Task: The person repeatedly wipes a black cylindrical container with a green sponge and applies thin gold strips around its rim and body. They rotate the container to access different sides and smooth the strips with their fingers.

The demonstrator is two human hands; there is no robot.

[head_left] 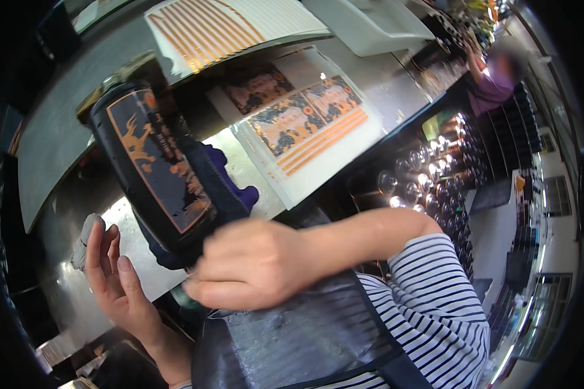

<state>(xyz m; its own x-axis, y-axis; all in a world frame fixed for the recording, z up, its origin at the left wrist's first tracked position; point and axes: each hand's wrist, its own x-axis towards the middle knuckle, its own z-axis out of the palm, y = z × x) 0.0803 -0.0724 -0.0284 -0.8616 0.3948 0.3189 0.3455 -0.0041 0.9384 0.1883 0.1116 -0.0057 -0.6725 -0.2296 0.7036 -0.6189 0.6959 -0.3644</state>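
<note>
A black bottle (pixel 156 162) with a dark decal of orange figures lies tilted on a dark stand, its neck toward the far left. Purple knobs (pixel 243 194) stick out from the stand's right side. Beside the bottle's near end my right hand (pixel 246 262) is closed, fingers curled and slightly blurred; what they pinch, if anything, is hidden. To the left of that end, my left hand (pixel 123 292) has its fingers stretched upward and apart. A grey pad-like piece (pixel 81 246) shows at its fingertips; whether it is worn or held I cannot tell.
On the metal table (pixel 396 117) lie a decal sheet (pixel 331 139) and, farther back, an orange-striped sheet (pixel 204 29). A white tray (pixel 376 29) stands far right. Rows of dark glossy bottles (pixel 428 175) fill the right. A person in purple (pixel 493 87) works beyond.
</note>
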